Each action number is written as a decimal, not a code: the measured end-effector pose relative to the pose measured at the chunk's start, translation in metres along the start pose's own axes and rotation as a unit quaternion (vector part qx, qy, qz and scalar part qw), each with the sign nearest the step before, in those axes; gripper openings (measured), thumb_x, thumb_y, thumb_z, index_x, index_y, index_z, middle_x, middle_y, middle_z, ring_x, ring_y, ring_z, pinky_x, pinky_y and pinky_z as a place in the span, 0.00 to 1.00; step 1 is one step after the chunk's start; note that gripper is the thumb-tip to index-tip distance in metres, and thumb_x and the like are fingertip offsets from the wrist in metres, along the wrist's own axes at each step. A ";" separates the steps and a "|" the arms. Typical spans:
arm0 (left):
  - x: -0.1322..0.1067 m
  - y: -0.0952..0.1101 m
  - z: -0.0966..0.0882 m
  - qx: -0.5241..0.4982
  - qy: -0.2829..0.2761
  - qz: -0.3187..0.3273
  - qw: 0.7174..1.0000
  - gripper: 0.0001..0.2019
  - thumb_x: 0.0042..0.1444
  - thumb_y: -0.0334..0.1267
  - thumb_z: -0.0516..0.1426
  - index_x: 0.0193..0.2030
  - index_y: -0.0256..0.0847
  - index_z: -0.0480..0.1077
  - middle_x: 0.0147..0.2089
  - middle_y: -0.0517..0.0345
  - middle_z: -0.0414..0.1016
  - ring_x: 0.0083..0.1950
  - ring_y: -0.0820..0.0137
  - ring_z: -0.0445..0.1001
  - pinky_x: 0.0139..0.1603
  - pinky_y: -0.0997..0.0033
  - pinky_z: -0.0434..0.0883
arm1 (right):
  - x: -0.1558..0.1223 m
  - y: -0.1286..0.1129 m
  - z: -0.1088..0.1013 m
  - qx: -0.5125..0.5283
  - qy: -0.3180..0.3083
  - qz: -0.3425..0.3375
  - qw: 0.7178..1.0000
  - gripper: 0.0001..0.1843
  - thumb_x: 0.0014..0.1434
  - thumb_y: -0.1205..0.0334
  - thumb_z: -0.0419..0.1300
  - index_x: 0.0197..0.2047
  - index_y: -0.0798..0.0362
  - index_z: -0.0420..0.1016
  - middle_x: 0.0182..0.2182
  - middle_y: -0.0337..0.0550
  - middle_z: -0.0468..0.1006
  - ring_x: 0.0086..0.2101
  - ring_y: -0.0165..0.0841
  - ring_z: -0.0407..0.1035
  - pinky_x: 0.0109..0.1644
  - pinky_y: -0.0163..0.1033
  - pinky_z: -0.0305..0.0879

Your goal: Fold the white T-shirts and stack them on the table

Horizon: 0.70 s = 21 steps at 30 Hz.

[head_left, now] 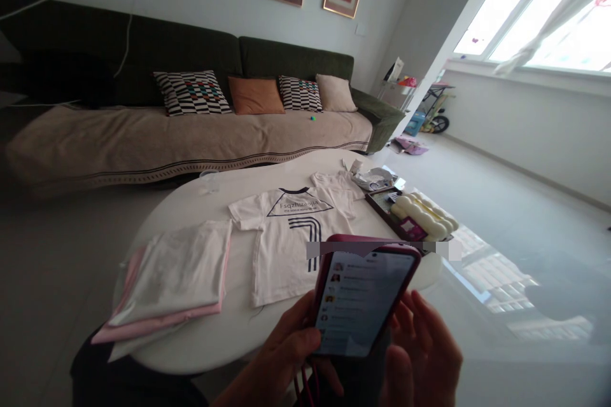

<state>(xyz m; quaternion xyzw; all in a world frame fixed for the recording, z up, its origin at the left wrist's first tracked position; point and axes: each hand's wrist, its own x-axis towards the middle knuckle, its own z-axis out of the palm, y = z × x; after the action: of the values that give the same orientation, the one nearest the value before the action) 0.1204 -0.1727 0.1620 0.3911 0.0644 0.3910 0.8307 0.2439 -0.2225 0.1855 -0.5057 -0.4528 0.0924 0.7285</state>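
My left hand (286, 343) is closed around the lower left of a smartphone (365, 305), its thumb over the front edge. The phone has a magenta case, and its lit screen shows a list with small round pictures. Cords hang under it. My right hand (424, 356) is beside the phone's lower right edge, thumb apart from the bent fingers; whether the fingertips touch the case I cannot tell. Beyond the phone, a white T-shirt (277, 267) with a dark 7 and lettering lies spread out on the white table (191, 356), partly hidden by the phone.
Folded clothes in clear plastic (181, 273) lie at the table's left, pink showing beneath. A dark tray (382, 210) at the right bears a cream bumpy object (424, 216). A clear cup (209, 182) stands at the back left. A sofa (296, 63) with cushions is behind.
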 end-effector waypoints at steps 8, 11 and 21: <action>-0.001 0.000 0.003 -0.006 0.013 0.014 1.000 0.20 0.58 0.42 0.54 0.57 0.45 0.67 0.38 0.53 0.78 0.30 0.68 0.77 0.26 0.73 0.76 | 0.017 -0.010 0.001 -0.095 -0.031 -0.153 0.983 0.13 0.62 0.56 0.54 0.31 0.50 0.75 0.54 0.46 0.66 0.52 0.45 0.63 0.49 0.52 0.64; 0.001 0.000 0.003 -0.006 0.014 0.018 1.000 0.19 0.58 0.41 0.53 0.56 0.43 0.68 0.37 0.51 0.78 0.28 0.69 0.77 0.25 0.74 0.76 | 0.014 -0.010 0.002 -0.075 -0.013 -0.162 0.984 0.13 0.61 0.57 0.55 0.27 0.51 0.74 0.51 0.46 0.69 0.49 0.45 0.66 0.47 0.52 0.65; 0.004 0.000 0.004 -0.008 0.024 0.007 1.000 0.19 0.57 0.43 0.55 0.56 0.46 0.68 0.43 0.52 0.77 0.30 0.68 0.77 0.25 0.73 0.76 | 0.026 -0.016 0.001 -0.129 -0.068 -0.167 0.975 0.20 0.62 0.53 0.52 0.57 0.41 0.69 0.57 0.47 0.63 0.54 0.47 0.61 0.52 0.55 0.60</action>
<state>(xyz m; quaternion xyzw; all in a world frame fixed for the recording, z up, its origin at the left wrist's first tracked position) 0.1248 -0.1720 0.1652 0.3752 0.0783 0.4064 0.8294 0.2528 -0.2141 0.2138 -0.5053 -0.5870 -0.0554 0.6302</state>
